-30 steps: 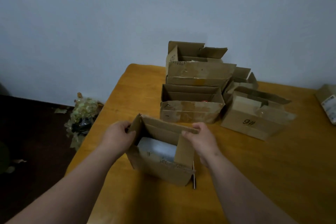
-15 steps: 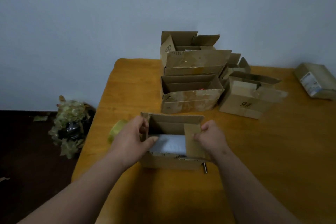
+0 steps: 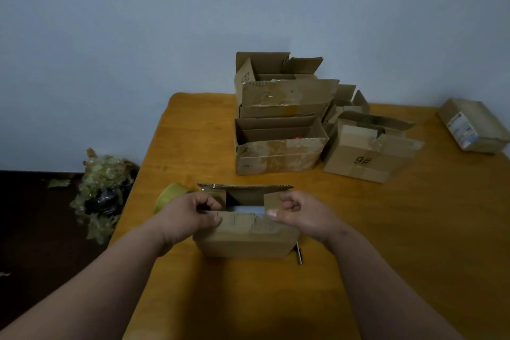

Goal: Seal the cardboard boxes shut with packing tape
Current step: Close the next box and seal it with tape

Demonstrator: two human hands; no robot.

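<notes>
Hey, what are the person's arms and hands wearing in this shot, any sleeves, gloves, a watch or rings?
Nothing shows on them. The left hand and right hand are bare, with no gloves, and I can see no rings. Both forearms are uncovered to the frame edge: no sleeves, watch or bands.

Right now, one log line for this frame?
step: folding flaps | left hand: grips near flap | right hand: grips near flap | box: top open | tape roll: on table, untouched

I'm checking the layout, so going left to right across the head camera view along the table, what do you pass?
Tape roll → box being closed → box marked 9# → closed box with a label.
</notes>
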